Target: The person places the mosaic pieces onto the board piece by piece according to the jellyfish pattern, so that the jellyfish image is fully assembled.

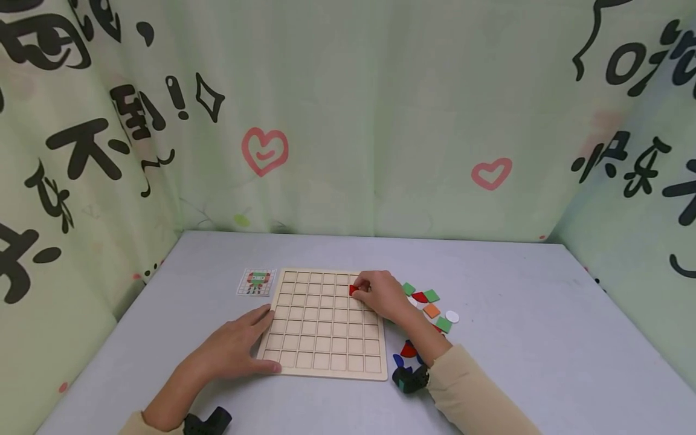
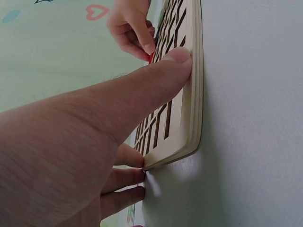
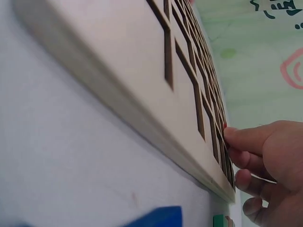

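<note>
A wooden grid board (image 1: 323,368) lies flat on the table. My left hand (image 1: 231,350) rests at its near left corner, the thumb on the front rim and the other fingers along the left edge. At the far right of the grid, my right hand (image 1: 383,294) pinches a small red piece (image 1: 353,290) between thumb and fingertips, right at a cell. Part of that piece is hidden by the fingers. In the right wrist view, the remaining fingers (image 3: 253,182) of this hand curl loosely beside the board's edge.
A pattern card (image 1: 257,282) with a red and green figure lies left of the board. Right of it are scattered loose pieces: green ones (image 1: 443,324), an orange square (image 1: 432,310), a white disc (image 1: 452,316), red pieces (image 1: 408,349) and blue pieces (image 1: 399,360). A printed curtain (image 1: 380,121) surrounds the table.
</note>
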Available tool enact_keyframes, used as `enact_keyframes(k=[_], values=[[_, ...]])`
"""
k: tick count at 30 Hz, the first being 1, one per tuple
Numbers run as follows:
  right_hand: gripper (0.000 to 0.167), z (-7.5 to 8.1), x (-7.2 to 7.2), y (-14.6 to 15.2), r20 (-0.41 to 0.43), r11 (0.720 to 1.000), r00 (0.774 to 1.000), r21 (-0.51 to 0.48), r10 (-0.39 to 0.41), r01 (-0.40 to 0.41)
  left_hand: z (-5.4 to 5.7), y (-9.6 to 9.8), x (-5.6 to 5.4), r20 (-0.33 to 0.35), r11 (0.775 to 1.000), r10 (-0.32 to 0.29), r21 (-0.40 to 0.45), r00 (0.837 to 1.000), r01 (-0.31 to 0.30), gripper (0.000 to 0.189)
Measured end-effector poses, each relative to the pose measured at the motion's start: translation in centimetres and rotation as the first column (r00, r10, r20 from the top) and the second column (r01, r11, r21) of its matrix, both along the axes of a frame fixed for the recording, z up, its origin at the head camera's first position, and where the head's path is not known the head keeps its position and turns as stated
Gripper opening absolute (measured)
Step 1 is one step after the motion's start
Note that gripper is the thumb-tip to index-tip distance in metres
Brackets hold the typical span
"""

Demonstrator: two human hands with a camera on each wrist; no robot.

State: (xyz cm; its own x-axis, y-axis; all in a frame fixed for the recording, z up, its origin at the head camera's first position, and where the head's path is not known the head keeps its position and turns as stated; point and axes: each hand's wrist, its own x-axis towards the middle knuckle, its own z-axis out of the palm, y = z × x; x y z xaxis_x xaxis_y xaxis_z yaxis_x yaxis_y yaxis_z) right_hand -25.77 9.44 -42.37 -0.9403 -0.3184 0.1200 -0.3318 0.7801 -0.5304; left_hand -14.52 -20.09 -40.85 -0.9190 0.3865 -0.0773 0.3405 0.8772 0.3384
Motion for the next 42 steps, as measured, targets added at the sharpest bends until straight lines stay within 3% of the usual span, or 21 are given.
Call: enact_keyframes(k=[18,27,35,42], values=[[0.005,-0.4,-0.2,0.5,0.04,0.994,0.999,-0.109,0.002,0.002,0.2,0.1,0.1,0.032,1.0,0.019,0.015,0.999,-0.02,0.106],[0.009,-0.1,0.0,1.0,0.079,0.988,0.997,-0.154,0.002,0.01,0.2,0.1,0.1,0.031,1.0,0.023,0.013,0.999,-0.023,0.106],[0.011,0.3,0.6,2.4,0.065,0.989,0.998,-0.149,-0.01,0.02,0.1,0.1,0.0,0.057,0.999,0.049,0.005,0.997,-0.05,0.107],[0.013,0.2,1.8,4.3,0.058,0.988,0.996,-0.135,-0.067,0.075,-0.3,0.2,-0.2,0.061,0.998,0.052,0.014,0.997,-0.053,0.106]])
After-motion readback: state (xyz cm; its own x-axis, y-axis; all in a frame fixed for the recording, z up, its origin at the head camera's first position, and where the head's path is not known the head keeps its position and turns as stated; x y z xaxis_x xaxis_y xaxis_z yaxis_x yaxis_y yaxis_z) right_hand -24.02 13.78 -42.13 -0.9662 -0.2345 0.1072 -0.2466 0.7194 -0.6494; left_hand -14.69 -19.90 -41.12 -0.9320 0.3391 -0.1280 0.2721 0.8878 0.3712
